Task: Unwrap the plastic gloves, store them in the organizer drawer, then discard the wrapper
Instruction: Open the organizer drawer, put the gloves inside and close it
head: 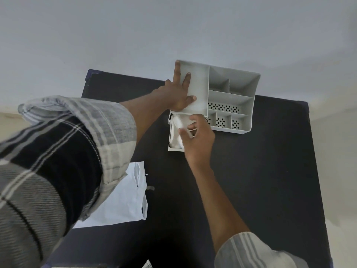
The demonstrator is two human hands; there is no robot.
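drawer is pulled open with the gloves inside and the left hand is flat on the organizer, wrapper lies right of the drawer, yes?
Not quite: in the head view the wrapper lies on the table nearer the person and left of the drawer. The rest holds.

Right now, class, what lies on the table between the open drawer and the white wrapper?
Nothing: in the head view, only bare dark table separates the drawer, with the gloves inside, from the wrapper.
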